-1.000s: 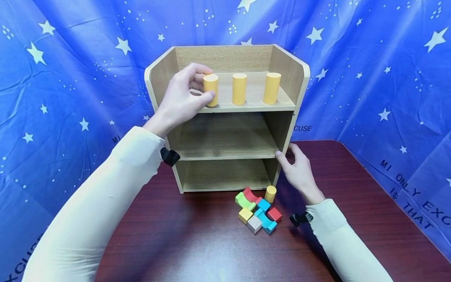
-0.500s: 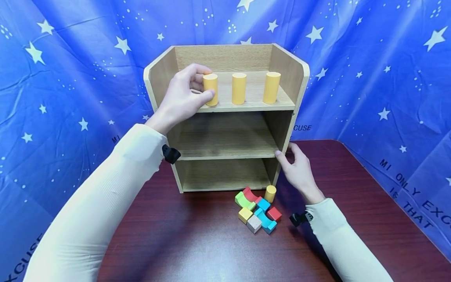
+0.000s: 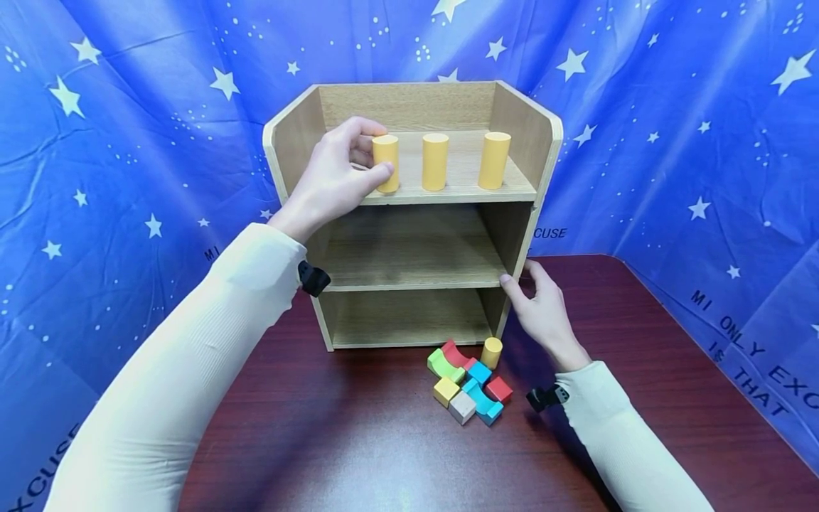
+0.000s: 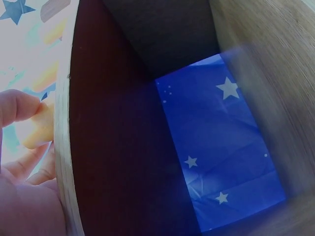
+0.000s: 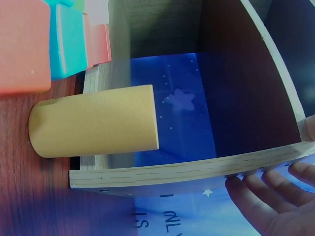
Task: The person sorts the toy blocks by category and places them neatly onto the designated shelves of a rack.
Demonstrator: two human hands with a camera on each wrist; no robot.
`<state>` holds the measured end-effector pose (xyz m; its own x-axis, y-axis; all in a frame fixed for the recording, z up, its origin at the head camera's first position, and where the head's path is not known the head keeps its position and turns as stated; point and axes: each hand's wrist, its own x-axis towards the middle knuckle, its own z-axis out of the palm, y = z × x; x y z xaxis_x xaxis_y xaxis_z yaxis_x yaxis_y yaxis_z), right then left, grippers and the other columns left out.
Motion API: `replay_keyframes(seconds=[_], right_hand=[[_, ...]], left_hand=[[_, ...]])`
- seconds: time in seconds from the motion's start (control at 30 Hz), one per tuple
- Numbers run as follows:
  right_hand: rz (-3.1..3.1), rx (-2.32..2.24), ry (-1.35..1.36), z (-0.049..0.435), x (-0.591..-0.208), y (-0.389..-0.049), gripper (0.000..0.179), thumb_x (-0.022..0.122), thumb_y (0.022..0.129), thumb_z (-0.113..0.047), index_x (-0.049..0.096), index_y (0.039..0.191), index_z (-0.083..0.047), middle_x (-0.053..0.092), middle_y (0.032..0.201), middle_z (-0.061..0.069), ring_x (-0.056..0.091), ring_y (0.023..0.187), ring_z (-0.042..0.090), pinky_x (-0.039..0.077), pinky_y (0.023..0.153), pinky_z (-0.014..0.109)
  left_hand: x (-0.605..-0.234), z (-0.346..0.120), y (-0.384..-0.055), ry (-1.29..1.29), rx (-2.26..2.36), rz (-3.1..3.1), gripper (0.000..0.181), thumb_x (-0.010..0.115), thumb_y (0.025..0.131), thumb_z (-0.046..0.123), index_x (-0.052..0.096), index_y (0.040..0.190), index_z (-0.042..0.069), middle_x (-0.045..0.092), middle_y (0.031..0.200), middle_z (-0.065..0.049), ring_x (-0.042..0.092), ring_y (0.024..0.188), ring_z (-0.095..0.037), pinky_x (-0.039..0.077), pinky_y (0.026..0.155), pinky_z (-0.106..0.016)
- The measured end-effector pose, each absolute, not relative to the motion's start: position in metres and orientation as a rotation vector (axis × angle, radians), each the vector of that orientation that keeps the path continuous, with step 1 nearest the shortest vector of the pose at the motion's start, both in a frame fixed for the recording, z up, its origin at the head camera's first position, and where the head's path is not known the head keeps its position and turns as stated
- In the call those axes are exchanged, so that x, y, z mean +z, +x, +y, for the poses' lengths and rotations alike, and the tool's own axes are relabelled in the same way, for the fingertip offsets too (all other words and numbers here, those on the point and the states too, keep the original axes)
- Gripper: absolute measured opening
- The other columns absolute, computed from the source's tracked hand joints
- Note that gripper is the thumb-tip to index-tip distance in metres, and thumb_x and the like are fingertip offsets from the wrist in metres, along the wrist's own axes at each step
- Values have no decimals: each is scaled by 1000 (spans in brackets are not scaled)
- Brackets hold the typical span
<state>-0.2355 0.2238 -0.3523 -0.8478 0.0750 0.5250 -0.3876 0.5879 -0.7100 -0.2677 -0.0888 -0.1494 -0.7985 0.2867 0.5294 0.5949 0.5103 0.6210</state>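
My left hand (image 3: 333, 174) holds a yellow wooden cylinder (image 3: 387, 151) upright between thumb and fingers, at the front of the wooden shelf's (image 3: 412, 267) top level. In the left wrist view this cylinder (image 4: 38, 129) is pale and overexposed beyond the board edge. To its right stand a second yellow cylinder (image 3: 434, 163) and a third yellow cylinder (image 3: 494, 162), spaced apart in a row. My right hand (image 3: 544, 313) grips the shelf's right side panel, thumb on the front edge near the middle board. In the right wrist view its fingers (image 5: 261, 201) lie along the panel's outer face.
On the dark red table (image 3: 358, 427), another yellow cylinder (image 3: 491, 353) stands by the shelf's front right corner. Beside it lie a green arch block (image 3: 444, 364), a blue arch block (image 3: 481, 402), a grey cube (image 3: 462, 407) and several other blocks. A blue starry curtain (image 3: 691, 142) hangs behind.
My left hand and the cylinder it holds have shifted very slightly right, toward the middle cylinder. The right hand and the blocks stay where they were.
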Motion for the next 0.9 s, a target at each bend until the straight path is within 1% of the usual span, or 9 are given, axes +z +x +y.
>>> replay_keyframes(seconds=[0.3, 0.5, 0.57, 0.63, 0.67, 0.73, 0.8, 0.87, 0.9], right_hand=[[-2308, 1209, 254, 223, -352, -235, 42, 59, 93, -36, 55, 124, -8, 63, 110, 10, 60, 101, 21, 48, 80, 27], [-2311, 1213, 255, 224, -351, -235, 43, 58, 93, -36, 55, 125, -7, 63, 110, 11, 60, 101, 23, 49, 80, 30], [-2313, 1212, 257, 224, -351, -235, 43, 58, 94, -37, 55, 125, -7, 63, 111, 11, 60, 101, 23, 49, 80, 30], [-2314, 1211, 259, 224, -350, -235, 43, 59, 93, -37, 55, 125, -8, 63, 111, 11, 60, 101, 22, 49, 80, 27], [-2313, 1211, 261, 224, -350, -235, 43, 59, 93, -37, 55, 125, -7, 63, 111, 11, 60, 101, 22, 49, 80, 28], [-2314, 1209, 259, 224, -350, -234, 42, 59, 93, -36, 55, 124, -8, 63, 110, 11, 60, 101, 22, 48, 80, 25], [-2312, 1211, 260, 224, -350, -234, 42, 59, 93, -36, 55, 124, -8, 63, 110, 11, 60, 101, 22, 48, 80, 26], [-2312, 1215, 259, 223, -351, -234, 42, 59, 93, -36, 55, 124, -7, 63, 110, 11, 60, 101, 22, 49, 81, 32], [-2314, 1214, 258, 223, -351, -234, 43, 59, 93, -36, 55, 125, -8, 63, 110, 11, 60, 101, 21, 49, 81, 31]], left_hand=[[-149, -89, -267, -725, -1189, -2407, 41, 64, 87, 15, 52, 126, 10, 62, 105, -5, 61, 91, -12, 47, 83, -24], [-146, -87, -264, -699, -1152, -2448, 41, 64, 88, 19, 52, 127, 13, 61, 108, -2, 59, 92, -10, 47, 84, -22], [-145, -87, -264, -691, -1138, -2460, 42, 64, 88, 20, 51, 127, 14, 61, 108, -1, 59, 92, -9, 47, 85, -22], [-145, -87, -263, -689, -1133, -2462, 42, 64, 88, 20, 51, 128, 14, 61, 108, -1, 59, 92, -9, 47, 85, -22], [-145, -87, -263, -689, -1131, -2463, 42, 64, 88, 21, 51, 128, 14, 61, 108, -1, 59, 92, -9, 47, 85, -22], [-146, -87, -263, -690, -1130, -2461, 43, 64, 88, 21, 51, 128, 14, 61, 108, -1, 59, 92, -8, 46, 85, -22], [-146, -87, -263, -690, -1129, -2460, 44, 64, 88, 21, 50, 129, 13, 61, 108, -1, 59, 92, -8, 46, 85, -22], [-147, -87, -263, -691, -1132, -2456, 44, 65, 88, 21, 50, 129, 13, 61, 107, -1, 59, 92, -8, 46, 85, -22], [-147, -87, -263, -692, -1135, -2455, 44, 65, 88, 22, 49, 129, 12, 61, 107, -1, 59, 92, -8, 46, 85, -22]])
